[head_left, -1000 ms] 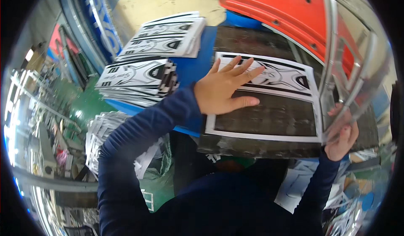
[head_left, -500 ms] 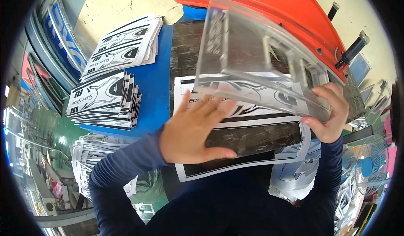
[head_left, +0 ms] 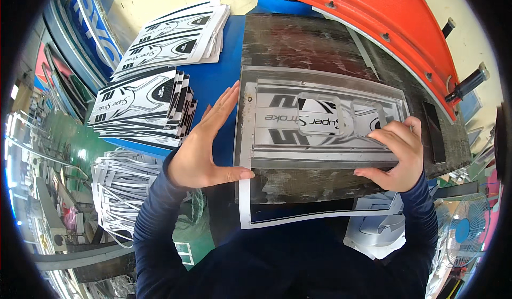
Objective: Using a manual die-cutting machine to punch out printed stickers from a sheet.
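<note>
A clear plastic template (head_left: 266, 155) with two raised handles lies flat over a printed black-and-white sheet (head_left: 277, 116) on a dark, scuffed board (head_left: 298, 43). A white paper frame (head_left: 314, 213) hangs past the board's front edge. My left hand (head_left: 202, 147) is open at the template's left edge, fingers stretched upward, thumb resting on the paper. My right hand (head_left: 394, 157) has curled fingers gripping the template near its right handle, with the thumb toward its lower edge. Two stacks of printed sheets, the nearer (head_left: 136, 101) and the farther (head_left: 168, 40), sit left on a blue surface (head_left: 216, 77).
A red curved machine part (head_left: 362, 8) with black handles (head_left: 469, 85) arches behind the board. A dark narrow object (head_left: 434, 131) lies right of the template. Paper offcuts (head_left: 122, 189) pile below left, a fan (head_left: 464, 232) stands low right, and panels (head_left: 80, 37) lean at left.
The clear template has come down from a raised, tilted position to lie flat on the sheet. My left hand has slid from on the sheet to its left edge, and my right hand has lowered with the template.
</note>
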`<action>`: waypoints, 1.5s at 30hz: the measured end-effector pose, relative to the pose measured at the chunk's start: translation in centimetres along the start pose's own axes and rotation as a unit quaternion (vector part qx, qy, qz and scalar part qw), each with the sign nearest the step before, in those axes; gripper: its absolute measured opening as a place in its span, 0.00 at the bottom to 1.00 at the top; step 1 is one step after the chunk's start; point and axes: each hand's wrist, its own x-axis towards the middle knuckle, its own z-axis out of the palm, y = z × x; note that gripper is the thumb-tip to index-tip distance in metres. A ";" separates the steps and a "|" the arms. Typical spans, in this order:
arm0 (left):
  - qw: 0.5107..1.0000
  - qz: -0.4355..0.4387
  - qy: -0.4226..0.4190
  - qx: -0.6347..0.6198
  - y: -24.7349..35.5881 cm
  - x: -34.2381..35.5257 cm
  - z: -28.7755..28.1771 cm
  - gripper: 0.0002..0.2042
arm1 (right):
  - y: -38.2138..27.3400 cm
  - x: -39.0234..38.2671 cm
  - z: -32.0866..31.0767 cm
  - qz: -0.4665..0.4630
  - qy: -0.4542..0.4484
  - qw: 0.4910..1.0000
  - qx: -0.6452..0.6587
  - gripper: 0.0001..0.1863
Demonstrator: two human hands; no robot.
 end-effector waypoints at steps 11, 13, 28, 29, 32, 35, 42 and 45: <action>1.000 -0.018 0.009 0.010 -0.3 0.2 0.0 0.58 | -0.2 -0.4 1.0 0.014 -0.010 1.000 -0.009 0.34; 1.000 -0.015 0.009 0.016 -0.4 0.2 -0.1 0.57 | -0.1 -0.3 1.2 0.009 0.000 1.000 -0.007 0.35; 1.000 0.012 0.016 0.014 -0.1 0.2 0.0 0.56 | -0.2 -0.7 0.9 0.000 -0.035 0.998 -0.056 0.38; 1.000 0.012 0.021 0.011 -0.4 0.3 0.2 0.56 | -0.3 -0.5 0.8 0.007 -0.037 0.998 -0.060 0.38; 1.000 -0.014 0.027 0.002 0.0 0.1 -0.1 0.55 | 0.0 -0.1 -1.5 0.074 -0.084 0.993 -0.026 0.55; 0.999 -0.026 0.032 -0.002 -0.3 -0.1 -0.2 0.57 | 2.9 -3.1 -1.2 0.174 -0.032 0.980 0.093 0.65; 0.992 -0.031 0.032 -0.118 -2.2 0.1 -0.1 0.59 | 4.3 -5.2 -1.6 0.207 -0.147 0.960 0.118 0.64; 0.988 -0.052 0.035 -0.143 -2.3 0.0 0.1 0.59 | 4.6 -5.4 -0.9 0.192 -0.104 0.960 0.176 0.62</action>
